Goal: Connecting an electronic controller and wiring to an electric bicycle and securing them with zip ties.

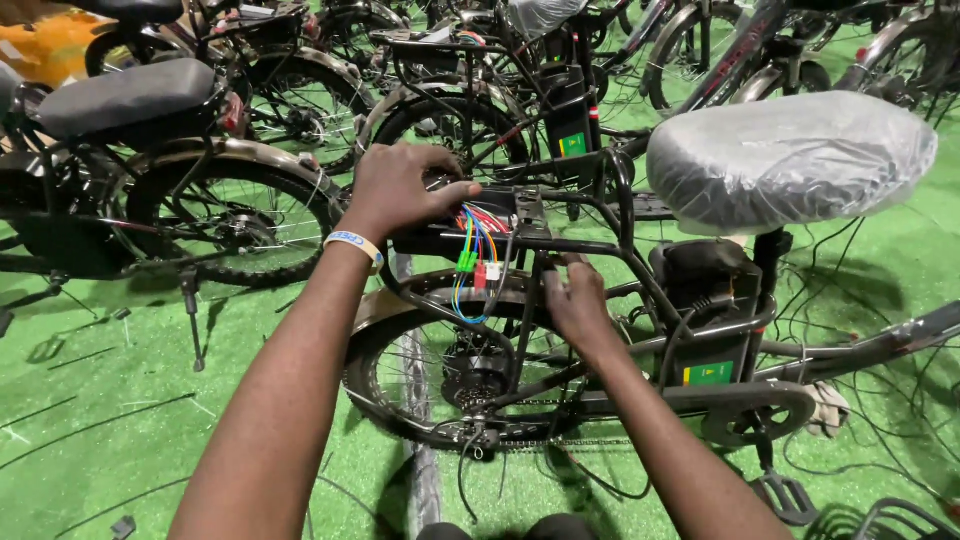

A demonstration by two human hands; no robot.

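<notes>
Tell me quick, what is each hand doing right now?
Left hand: closed over the black controller box on the bicycle's rear rack.
Right hand: gripping the rack frame.

My left hand point(395, 190) wears a wristband point(355, 245) in white with blue marks. Under it the wires point(472, 245) run yellow, blue, green, orange and red, ending in a green plug point(466, 262) and a red and white plug point(486, 273). The bike frame point(600, 250) beside my right hand point(575, 300) is black, and the chain point(560, 442) dull grey. The seat point(790, 155) is grey under a clear, cloudy plastic wrap. The battery point(712, 340) is black with a green label showing a yellow mark. The floor point(100, 400) is bright green turf, crossed by thin black cables. Far left, something orange-yellow point(40, 45) sits behind a black seat point(125, 95).
</notes>
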